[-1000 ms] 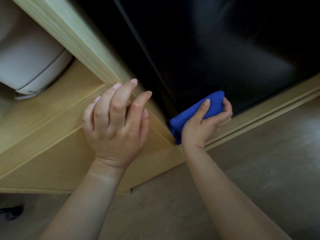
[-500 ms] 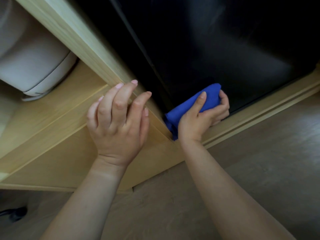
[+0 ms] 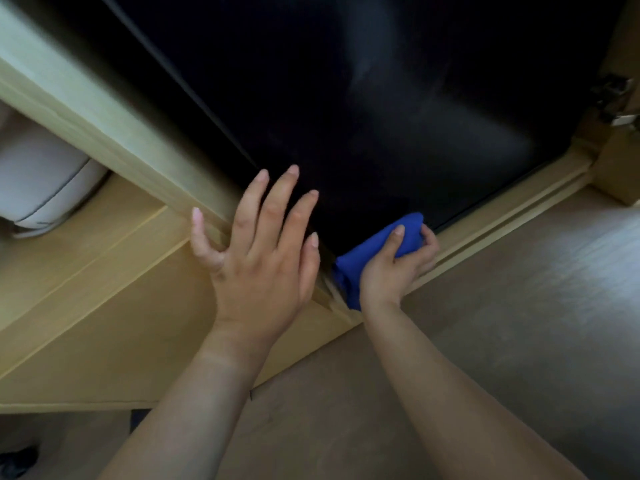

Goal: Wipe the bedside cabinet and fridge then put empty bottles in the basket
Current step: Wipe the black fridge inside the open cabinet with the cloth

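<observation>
**Cloth at the fridge's bottom corner**

Your right hand (image 3: 394, 271) grips the bunched blue cloth (image 3: 377, 245) against the black fridge door (image 3: 346, 116), low at its left corner (just beside the wooden cabinet frame (image 3: 114, 143)). Your left hand (image 3: 259, 261) is flat, fingers spread, over that frame's edge. The floor (image 3: 502, 341) runs rightward below the door.

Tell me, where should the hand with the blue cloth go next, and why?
Probably sweep the blue cloth rightward along the bottom edge of the black fridge door: the right hand grips it bunched at the door's lower left corner.
</observation>
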`<state>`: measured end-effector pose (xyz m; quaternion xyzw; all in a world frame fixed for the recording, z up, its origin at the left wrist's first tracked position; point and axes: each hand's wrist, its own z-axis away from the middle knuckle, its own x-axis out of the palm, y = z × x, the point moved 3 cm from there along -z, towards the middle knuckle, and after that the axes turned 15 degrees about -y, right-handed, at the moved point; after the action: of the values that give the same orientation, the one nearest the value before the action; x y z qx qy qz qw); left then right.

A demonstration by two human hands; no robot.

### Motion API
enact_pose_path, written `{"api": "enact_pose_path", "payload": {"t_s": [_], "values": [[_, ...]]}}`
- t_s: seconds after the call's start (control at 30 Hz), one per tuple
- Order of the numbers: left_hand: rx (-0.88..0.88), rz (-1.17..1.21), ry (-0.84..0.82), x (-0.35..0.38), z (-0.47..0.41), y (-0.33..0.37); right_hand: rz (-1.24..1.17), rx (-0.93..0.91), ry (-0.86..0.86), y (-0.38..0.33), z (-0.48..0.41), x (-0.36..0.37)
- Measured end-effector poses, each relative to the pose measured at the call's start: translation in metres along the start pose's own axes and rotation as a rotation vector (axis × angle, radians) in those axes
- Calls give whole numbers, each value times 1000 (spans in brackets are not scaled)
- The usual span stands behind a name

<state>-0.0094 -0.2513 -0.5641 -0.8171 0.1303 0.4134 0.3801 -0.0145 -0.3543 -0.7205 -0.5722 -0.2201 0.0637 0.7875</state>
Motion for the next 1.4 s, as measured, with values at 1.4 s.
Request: {"api": "enact_pose_path", "payload": {"t_s": [1.4], "values": [[39, 162, 21, 34, -43, 38, 121, -165, -32, -29, -96, -48]]}}
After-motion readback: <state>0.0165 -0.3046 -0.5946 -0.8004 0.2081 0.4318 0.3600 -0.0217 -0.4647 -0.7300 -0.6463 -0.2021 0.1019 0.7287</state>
